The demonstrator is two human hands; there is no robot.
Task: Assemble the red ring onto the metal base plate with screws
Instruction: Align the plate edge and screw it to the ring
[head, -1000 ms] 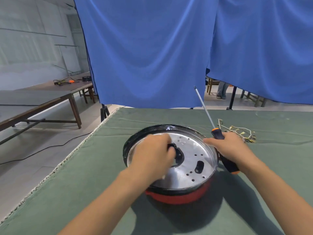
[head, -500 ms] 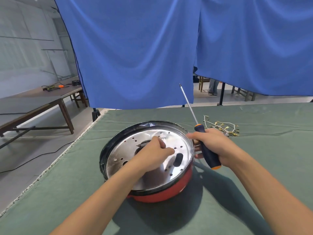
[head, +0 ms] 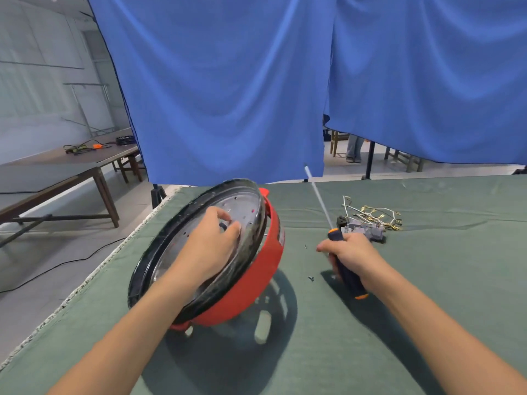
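The round metal base plate [head: 242,206], perforated and black-rimmed, sits in the red ring [head: 256,277]. The whole assembly is tipped up on its near-left edge, its face turned toward the left. My left hand [head: 212,246] grips the plate through its centre hole, fingers hooked in. My right hand [head: 352,253] holds a screwdriver [head: 346,276] by its dark, orange-tipped handle, shaft pointing up and away, to the right of the ring. Small loose screws [head: 310,278] lie on the cloth between ring and right hand.
A green cloth covers the table [head: 427,280]. A bundle of wires with connectors and a small grey part [head: 370,220] lies behind my right hand. The table's left edge [head: 94,277] runs close to the ring. Blue curtains hang behind; a wooden bench [head: 71,169] stands far left.
The plate and ring lay flat; now my left hand has tilted them up on edge. My right hand with the screwdriver has come off the rim and moved right.
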